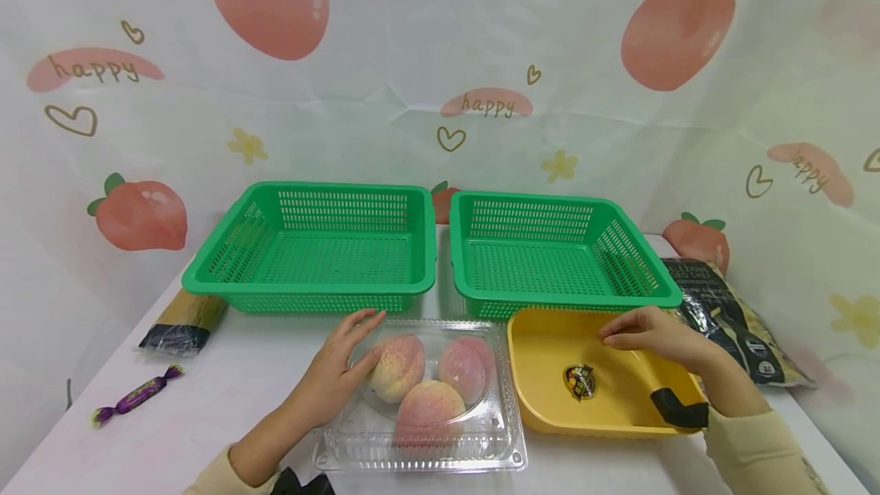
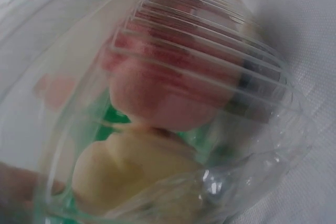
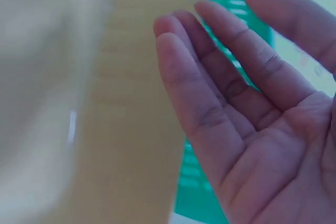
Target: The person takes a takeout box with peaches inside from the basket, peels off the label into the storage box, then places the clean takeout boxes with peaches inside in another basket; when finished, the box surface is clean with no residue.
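A clear plastic box (image 1: 357, 448) holds three peaches: one at the left (image 1: 397, 365), one at the right (image 1: 470, 367) and a front peach (image 1: 429, 407). My left hand (image 1: 330, 380) rests on the box's left side, fingers spread and not curled round it. In the left wrist view, peaches (image 2: 173, 87) show through the clear ridged wall. My right hand (image 1: 653, 338) hovers over the back right of a yellow basin (image 1: 539, 380), holding nothing. Its loosely bent fingers and bare palm show in the right wrist view. A dark round sticker (image 1: 580, 382) lies on the basin's floor.
Two green baskets stand behind, a left basket (image 1: 309, 300) and a right basket (image 1: 550, 304). At the left lie a brown packet (image 1: 186, 319) and a purple wrapped candy (image 1: 137, 396). A black bag (image 1: 736, 327) sits beyond the basin at the right.
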`<state>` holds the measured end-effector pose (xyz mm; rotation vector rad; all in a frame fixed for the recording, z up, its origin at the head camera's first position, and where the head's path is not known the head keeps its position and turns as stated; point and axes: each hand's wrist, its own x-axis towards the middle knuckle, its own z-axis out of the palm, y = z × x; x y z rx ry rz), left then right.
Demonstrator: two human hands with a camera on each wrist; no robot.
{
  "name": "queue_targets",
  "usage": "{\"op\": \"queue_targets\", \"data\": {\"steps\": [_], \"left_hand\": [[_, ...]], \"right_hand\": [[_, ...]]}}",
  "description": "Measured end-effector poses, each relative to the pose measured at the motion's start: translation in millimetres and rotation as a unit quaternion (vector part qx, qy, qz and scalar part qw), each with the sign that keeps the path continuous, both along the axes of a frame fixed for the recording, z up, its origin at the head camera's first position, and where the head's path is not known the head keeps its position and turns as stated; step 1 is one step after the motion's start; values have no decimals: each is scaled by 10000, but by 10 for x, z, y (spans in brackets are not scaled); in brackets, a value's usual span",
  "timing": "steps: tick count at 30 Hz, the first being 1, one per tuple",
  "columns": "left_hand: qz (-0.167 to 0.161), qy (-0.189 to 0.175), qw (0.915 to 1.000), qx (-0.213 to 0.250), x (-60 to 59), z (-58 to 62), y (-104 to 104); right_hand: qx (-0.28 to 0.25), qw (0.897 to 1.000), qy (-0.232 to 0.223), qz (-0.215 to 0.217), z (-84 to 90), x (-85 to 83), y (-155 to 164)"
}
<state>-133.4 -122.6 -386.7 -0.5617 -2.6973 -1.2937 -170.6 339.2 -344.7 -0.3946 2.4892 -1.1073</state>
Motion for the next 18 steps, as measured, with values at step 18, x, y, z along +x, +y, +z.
{"op": "queue_targets", "data": {"steps": [18], "left_hand": [[-8,-20,10000,37,-6,-17,-4]], "right_hand": [[-788,9887,1220,-364,330,76,387]]}}
